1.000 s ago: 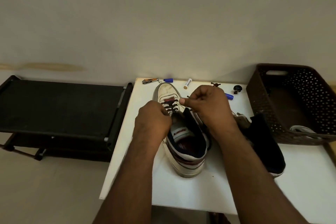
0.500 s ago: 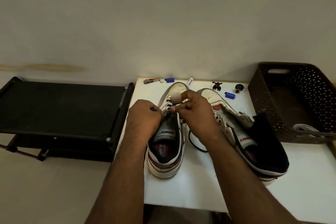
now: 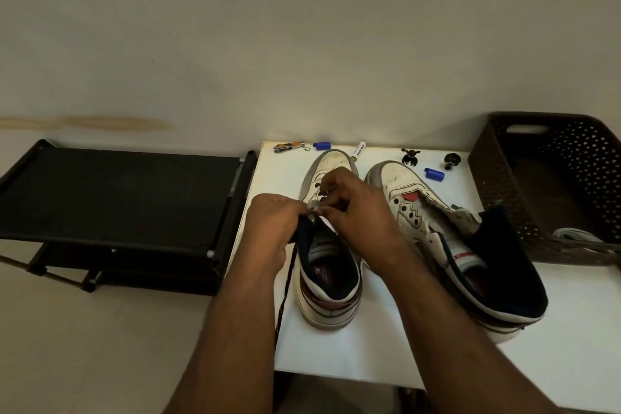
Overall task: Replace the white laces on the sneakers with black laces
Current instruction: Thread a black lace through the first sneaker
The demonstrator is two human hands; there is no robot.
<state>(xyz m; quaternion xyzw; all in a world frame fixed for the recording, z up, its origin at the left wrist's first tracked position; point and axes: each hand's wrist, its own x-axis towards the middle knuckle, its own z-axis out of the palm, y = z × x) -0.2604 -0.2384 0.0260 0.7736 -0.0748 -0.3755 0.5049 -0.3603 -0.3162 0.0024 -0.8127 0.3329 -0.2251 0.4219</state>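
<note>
I see the black rack (image 3: 117, 191) filling the left of the frame, and the white counter (image 3: 369, 353) in the lower centre and right. A dark perforated basket (image 3: 497, 185) stands at the right edge of the counter with something pale, perhaps laces, in its near corner.

Two white sneakers sit on the counter, toes toward the wall. The right sneaker (image 3: 470, 259) lies centre-right with bare eyelets and its tongue thrown open. The left sneaker (image 3: 331, 286) stands just left of it, in the centre.

My left hand (image 3: 272, 228) and right hand (image 3: 356, 212) meet over the left sneaker's eyelets, each grip curled and pinching at the black lace (image 3: 285, 292) there; its loose end trails down over the counter's left edge.

Along the far edge lie a nail clipper (image 3: 288, 147), two blue caps (image 3: 322, 145), a marker (image 3: 359, 148) and two small black figures (image 3: 410, 157).
</note>
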